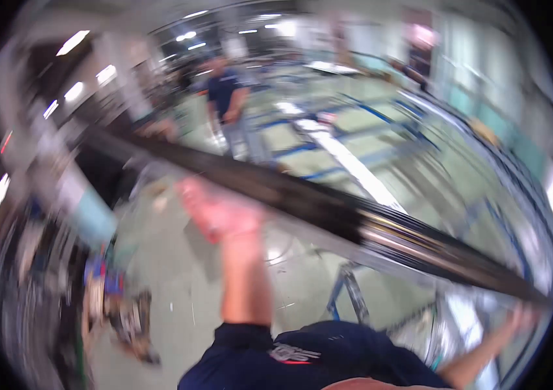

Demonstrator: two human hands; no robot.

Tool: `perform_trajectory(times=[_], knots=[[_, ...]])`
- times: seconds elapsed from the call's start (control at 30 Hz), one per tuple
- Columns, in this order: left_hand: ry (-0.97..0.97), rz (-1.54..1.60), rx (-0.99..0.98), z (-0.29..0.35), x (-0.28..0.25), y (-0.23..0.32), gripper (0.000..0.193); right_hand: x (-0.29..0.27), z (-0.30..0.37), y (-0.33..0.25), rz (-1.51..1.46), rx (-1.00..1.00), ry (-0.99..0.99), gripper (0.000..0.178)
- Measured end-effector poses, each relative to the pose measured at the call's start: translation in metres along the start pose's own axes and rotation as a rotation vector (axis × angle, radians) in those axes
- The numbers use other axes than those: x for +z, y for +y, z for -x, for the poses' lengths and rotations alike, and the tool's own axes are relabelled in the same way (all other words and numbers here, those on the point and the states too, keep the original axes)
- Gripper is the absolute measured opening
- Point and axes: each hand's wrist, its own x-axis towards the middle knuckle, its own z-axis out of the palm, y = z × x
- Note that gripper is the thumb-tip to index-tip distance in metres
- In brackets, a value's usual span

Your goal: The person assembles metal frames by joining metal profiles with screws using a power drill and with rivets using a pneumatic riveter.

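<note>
Dark blue sleeve (pixel 257 351) fills the lower middle. Both hands meet a long dark bar (pixel 328 211) crossing the frame diagonally: left hand (pixel 221 211) at centre, right hand (pixel 525 318) at lower right. Blur hides whether either grips. Another person (pixel 228 97) stands at upper middle.

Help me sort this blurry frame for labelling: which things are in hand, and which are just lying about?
In hand:
long dark bar
left hand, under the bar
right hand, at the bar's end

Lying about:
clutter on the floor
blue frame
another person standing behind
</note>
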Motion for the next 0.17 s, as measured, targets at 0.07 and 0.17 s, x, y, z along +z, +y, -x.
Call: perform_trajectory(times=[0.07, 0.17], knots=[[0.114, -0.324, 0.261, 0.003, 0.036, 0.049, 0.092, 0.109, 0.082, -0.060, 0.179, -0.053, 0.082, 0.042], [-0.077, -0.229, 0.045, -0.002, 0.027, 0.095, 0.094, 0.270, 0.107, -0.102, 0.537, -0.136, 0.193, 0.040]])
